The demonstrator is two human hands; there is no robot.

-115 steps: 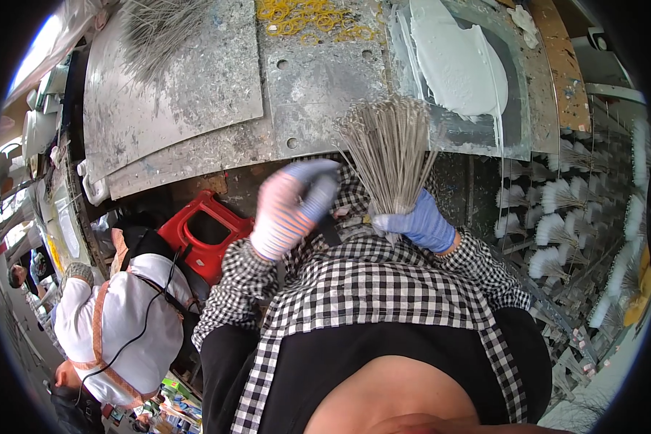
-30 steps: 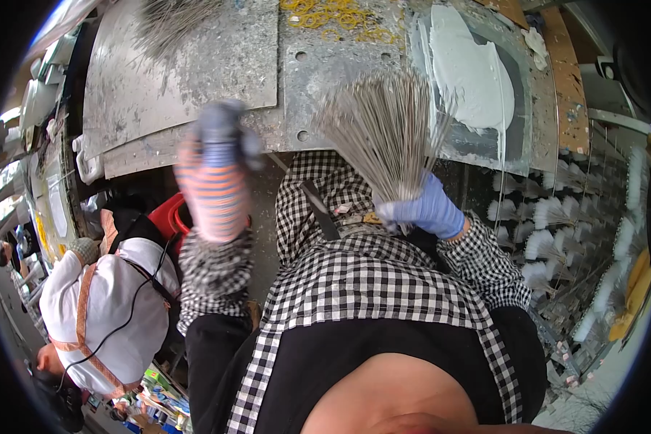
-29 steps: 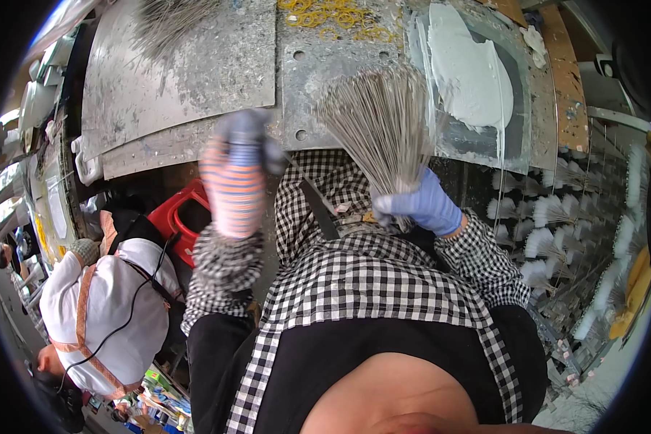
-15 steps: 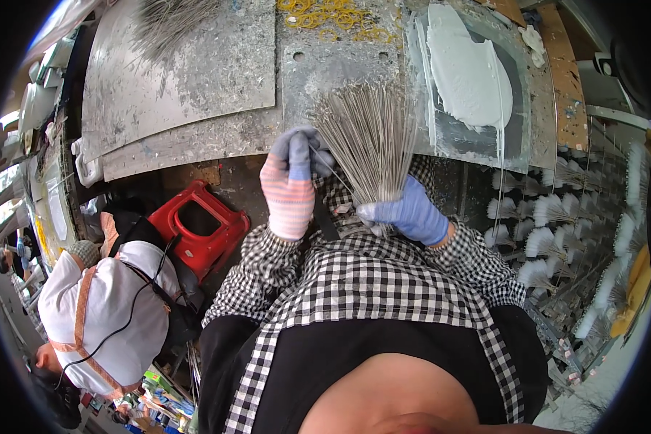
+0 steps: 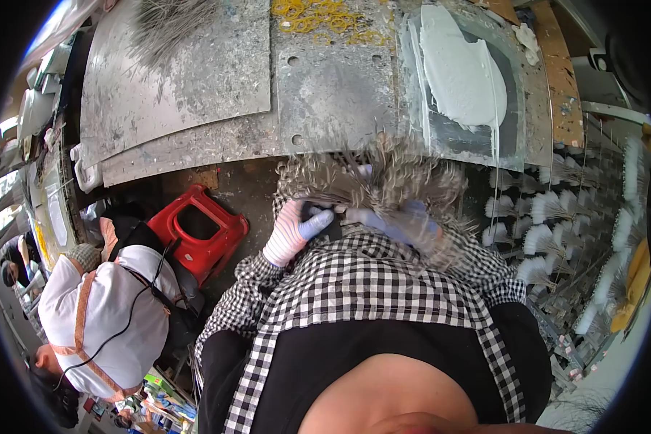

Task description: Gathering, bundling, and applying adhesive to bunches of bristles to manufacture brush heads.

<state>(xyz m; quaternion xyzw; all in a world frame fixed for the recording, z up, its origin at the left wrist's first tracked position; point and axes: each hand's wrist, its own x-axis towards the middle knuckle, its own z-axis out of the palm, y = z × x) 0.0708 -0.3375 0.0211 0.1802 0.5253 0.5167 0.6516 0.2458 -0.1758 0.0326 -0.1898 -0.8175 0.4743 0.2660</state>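
A thick bundle of thin grey wires (image 5: 372,177) with curled tips is spread wide in front of my apron, below the table's near edge. Motion smears most of it. My right hand (image 5: 398,223), in a blue-grey glove, is closed round the bundle's gathered end, partly covered by blurred wires. At the bundle's left side my left hand (image 5: 294,230), in a pink-striped glove with grey-blue fingers, is closed on the wires near their lower ends. The fingertips of both hands are close together.
A metal-topped table (image 5: 224,130) carries loose wires (image 5: 170,32), yellow rings (image 5: 325,22) and a plate of white paste (image 5: 459,72). A red stool (image 5: 199,231) stands left, beside a bent-over person (image 5: 116,318). White-tipped wire bunches (image 5: 550,239) fill a rack at right.
The bundle has come down off the table edge toward my body and fanned out sideways, tips blurred. My left hand has dropped lower, alongside the right.
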